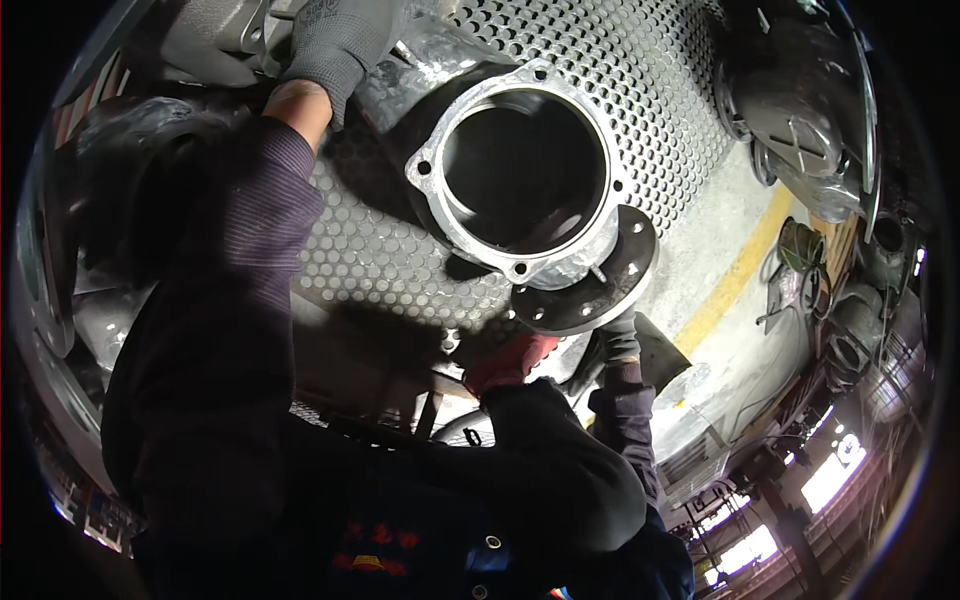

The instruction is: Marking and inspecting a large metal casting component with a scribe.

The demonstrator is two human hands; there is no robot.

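Observation:
A large grey metal pipe fitting (432, 185) lies on a perforated metal surface. Its round flanged mouth faces up, and bolt holes sit in the ears of its rim. At its near right side, a second, darker round flange (640, 255) stands tilted. My left hand (345, 45), in a grey knit glove, is at the far left end of the fitting; the top edge of the picture cuts off its fingers. My right hand (620, 338), also gloved in grey, grips the dark flange's lower rim from below. The flange hides most of its fingers.
The perforated surface (660, 110) extends behind the fitting. Other dark metal castings (795, 110) stand at the far right and along the left. A yellow stripe (735, 275) runs over the pale floor. Something red (510, 365) shows beside my bent knee (590, 480).

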